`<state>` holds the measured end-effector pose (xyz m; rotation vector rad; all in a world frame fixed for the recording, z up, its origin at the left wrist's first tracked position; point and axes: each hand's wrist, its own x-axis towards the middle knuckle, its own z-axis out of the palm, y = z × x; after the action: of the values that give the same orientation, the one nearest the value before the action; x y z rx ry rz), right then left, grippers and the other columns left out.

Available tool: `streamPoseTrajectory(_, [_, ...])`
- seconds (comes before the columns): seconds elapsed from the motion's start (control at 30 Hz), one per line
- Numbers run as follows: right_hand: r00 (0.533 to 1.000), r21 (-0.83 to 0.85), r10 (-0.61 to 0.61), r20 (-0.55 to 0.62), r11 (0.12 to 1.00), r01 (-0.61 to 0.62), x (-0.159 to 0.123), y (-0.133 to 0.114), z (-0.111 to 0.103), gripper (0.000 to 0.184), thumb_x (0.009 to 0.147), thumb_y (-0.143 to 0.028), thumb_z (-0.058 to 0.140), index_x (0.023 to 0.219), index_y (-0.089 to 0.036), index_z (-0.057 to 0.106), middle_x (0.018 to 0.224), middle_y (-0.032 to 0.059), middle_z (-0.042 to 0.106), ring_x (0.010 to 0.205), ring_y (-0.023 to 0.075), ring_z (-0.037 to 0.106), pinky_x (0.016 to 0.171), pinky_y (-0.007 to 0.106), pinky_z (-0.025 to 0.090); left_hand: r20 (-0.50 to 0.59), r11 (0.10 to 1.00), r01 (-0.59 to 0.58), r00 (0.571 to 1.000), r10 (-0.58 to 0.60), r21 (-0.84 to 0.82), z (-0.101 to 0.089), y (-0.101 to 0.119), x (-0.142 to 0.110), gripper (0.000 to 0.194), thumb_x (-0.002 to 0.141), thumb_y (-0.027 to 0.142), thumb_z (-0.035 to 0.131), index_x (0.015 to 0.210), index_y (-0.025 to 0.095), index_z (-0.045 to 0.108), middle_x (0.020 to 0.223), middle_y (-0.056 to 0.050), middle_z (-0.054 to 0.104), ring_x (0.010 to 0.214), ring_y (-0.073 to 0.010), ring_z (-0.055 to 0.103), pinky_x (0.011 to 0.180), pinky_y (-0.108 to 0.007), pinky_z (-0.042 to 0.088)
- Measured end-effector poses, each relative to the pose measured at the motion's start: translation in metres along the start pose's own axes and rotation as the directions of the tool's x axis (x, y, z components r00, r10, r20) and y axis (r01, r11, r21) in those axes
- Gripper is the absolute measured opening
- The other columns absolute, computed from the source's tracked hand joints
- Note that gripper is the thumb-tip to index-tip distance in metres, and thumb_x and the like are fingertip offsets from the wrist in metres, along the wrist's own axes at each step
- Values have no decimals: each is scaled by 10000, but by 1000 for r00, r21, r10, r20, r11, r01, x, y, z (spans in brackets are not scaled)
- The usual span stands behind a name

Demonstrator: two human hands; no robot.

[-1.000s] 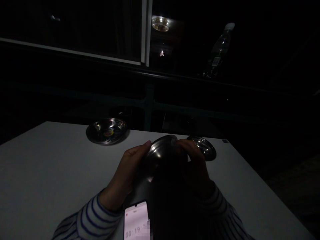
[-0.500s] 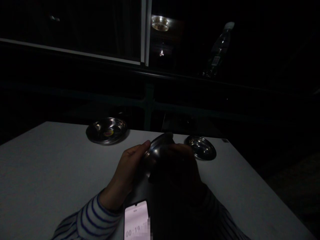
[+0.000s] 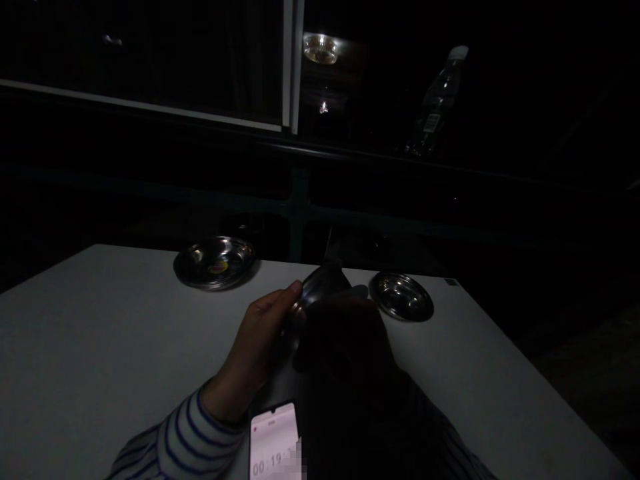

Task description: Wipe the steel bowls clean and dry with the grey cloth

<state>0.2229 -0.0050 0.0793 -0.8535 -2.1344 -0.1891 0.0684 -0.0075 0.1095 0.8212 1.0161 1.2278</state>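
Note:
Above the table, a shiny metal dish (image 3: 320, 283) is held tilted. My left hand (image 3: 255, 337) grips its left rim, with the thumb on the near face. My right hand (image 3: 350, 347) lies in deep shadow over the dish's right part, fingers curled. A small greyish-blue edge of something pokes out above that hand, too dark to name. Back left stands a wider stack of metal plates (image 3: 215, 283) with a coloured sticker inside. A smaller metal dish (image 3: 403, 298) rests at the back right.
A phone (image 3: 274, 437) showing a timer lies near me on the white table (image 3: 125, 333). Beyond the table's far edge are a dark window with a pale frame (image 3: 293, 67) and a plastic bottle (image 3: 437, 103) standing on the ledge.
My right hand has shifted slightly left and down across the dish, and the greyish-blue edge now shows above it. My left hand keeps its hold.

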Motion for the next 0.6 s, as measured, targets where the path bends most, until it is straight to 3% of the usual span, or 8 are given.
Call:
streamPoseTrajectory(0.13, [969, 22, 153, -193, 988, -151, 4, 13, -14, 171, 875, -255, 423, 989, -205, 541, 978, 65, 600, 913, 205, 540, 781, 391, 446, 11, 999, 28, 1000, -27, -36, 1, 3, -1, 271, 672, 426, 656, 687, 156, 635, 529, 26, 584, 493, -116, 535, 494, -220, 400])
streamPoseTrajectory(0.23, [955, 59, 238, -179, 971, -231, 5, 16, -20, 154, 883, -201, 412, 964, -222, 541, 979, 40, 594, 908, 184, 535, 796, 373, 433, 83, 997, 68, 995, -63, -48, 3, 6, -4, 277, 703, 422, 632, 664, 148, 632, 559, 4, 616, 496, -114, 543, 492, -215, 400])
streamPoseTrajectory(0.37, [980, 13, 113, -163, 994, -113, 5, 10, -19, 172, 872, -248, 437, 1018, -211, 521, 1039, 59, 579, 970, 209, 513, 841, 401, 413, 211, 988, 117, 973, -94, -98, 2, 4, -4, 227, 733, 384, 619, 703, 161, 650, 610, -1, 647, 535, -116, 569, 527, -213, 420])
streamPoseTrajectory(0.5, [998, -135, -17, -65, 991, 8, 1, 2, -14, 256, 839, -254, 485, 1089, -201, 509, 1039, 73, 594, 976, 235, 515, 847, 436, 398, 331, 987, 137, 938, -100, -90, 1, 0, -2, 171, 761, 323, 597, 828, 189, 679, 740, -17, 691, 627, -146, 608, 642, -254, 452])
streamPoseTrajectory(0.6, [995, -158, -82, 55, 983, 89, -3, -2, -8, 330, 795, -258, 547, 1121, -211, 514, 1066, 82, 601, 987, 254, 527, 840, 449, 409, 303, 990, 119, 948, -92, -72, 2, 1, -3, 173, 756, 299, 596, 865, 198, 684, 798, -25, 700, 693, -166, 623, 698, -267, 451])
